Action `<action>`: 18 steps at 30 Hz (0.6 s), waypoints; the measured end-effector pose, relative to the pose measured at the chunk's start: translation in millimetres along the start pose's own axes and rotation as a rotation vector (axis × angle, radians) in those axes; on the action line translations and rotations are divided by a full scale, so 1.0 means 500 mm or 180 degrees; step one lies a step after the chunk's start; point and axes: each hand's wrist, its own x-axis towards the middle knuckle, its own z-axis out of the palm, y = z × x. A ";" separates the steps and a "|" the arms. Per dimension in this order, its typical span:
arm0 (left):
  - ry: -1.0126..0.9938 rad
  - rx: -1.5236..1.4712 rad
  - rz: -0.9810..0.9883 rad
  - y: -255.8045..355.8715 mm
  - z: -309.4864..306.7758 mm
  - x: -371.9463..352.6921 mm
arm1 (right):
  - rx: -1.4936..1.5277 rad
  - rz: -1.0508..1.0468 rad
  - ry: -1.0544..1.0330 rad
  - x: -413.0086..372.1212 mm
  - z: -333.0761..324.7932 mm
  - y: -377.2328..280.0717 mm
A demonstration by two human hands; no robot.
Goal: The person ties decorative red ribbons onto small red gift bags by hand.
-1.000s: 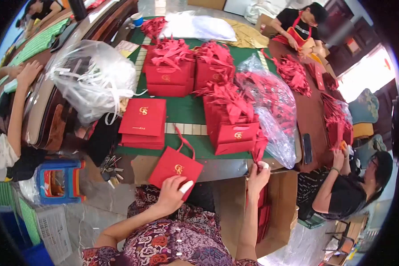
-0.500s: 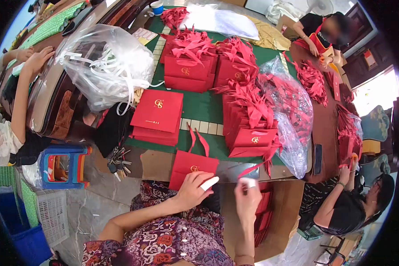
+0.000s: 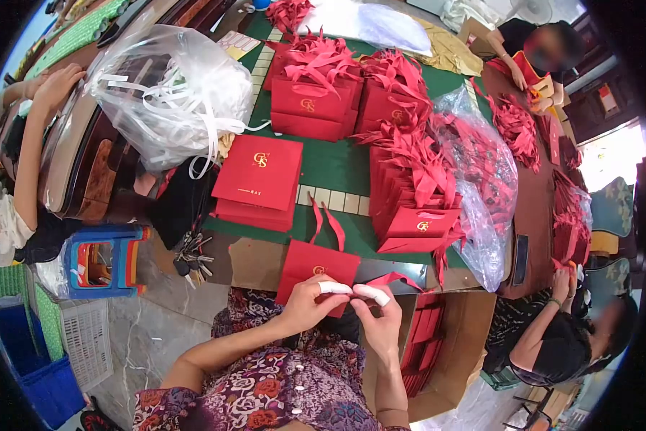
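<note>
A red paper gift bag with gold lettering rests at the table's near edge, two ribbon ends standing up from its top. My left hand is closed on the bag's lower right part, white tape around one finger. Close beside it, my right hand, also taped, pinches a red ribbon that trails off to the right. The fingertips of both hands nearly meet at the bag's edge, and what lies between them is partly hidden.
Flat red bags are stacked left of centre. Finished-looking bags with ribbons stand to the right, beside a plastic bag of ribbons. An open carton holds red bags below. Co-workers sit around the table.
My right hand has moved left and inward with the ribbon, coming up to my left hand at the bag. The camera view has shifted slightly.
</note>
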 end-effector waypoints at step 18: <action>-0.0007 0.2893 0.0622 -0.019 -0.050 0.075 | -0.1300 -0.0256 0.0289 0.073 0.054 0.032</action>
